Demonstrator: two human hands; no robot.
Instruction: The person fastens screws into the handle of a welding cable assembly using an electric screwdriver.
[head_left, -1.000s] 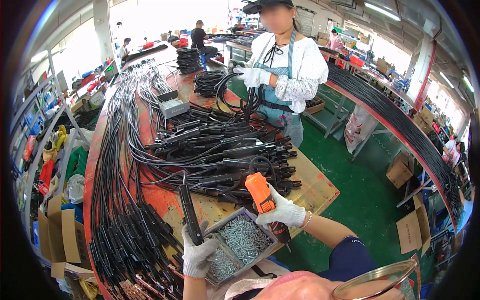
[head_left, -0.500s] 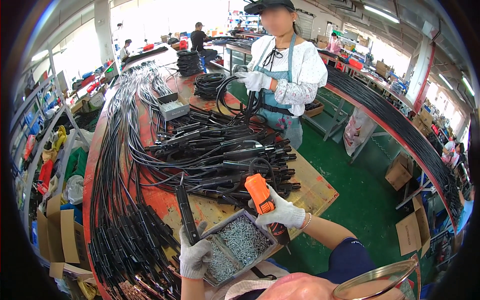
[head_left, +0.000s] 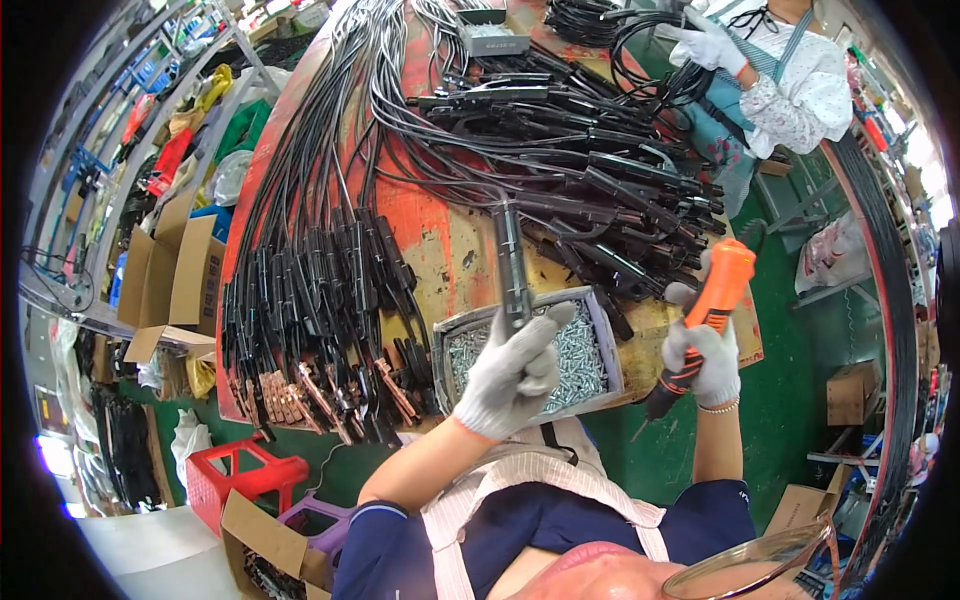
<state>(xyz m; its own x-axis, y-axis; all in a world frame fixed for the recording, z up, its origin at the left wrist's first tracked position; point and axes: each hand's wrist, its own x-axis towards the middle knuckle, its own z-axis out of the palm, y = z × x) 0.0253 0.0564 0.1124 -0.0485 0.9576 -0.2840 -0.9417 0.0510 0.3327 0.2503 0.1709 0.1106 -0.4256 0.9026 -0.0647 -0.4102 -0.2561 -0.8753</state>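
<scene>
My left hand, in a knitted grey-white glove, is closed around the lower end of a black cable handle. The handle stands roughly upright above a shallow box of small silvery screws, and my hand hides part of the box. To the right of the box, my gloved right hand grips an orange and black power screwdriver. Its thin bit points down and to the left, past the table's front edge. No part touches the handle.
Many black handles with copper ends lie at the table's left, their cables running far back. More black handles are heaped beyond the box. A co-worker holds coiled cable at the far right. A red stool and cartons stand left.
The view has tilted down and turned, so the table sits higher and further right. My left hand, still holding the handle, has moved from the box's left side to over it.
</scene>
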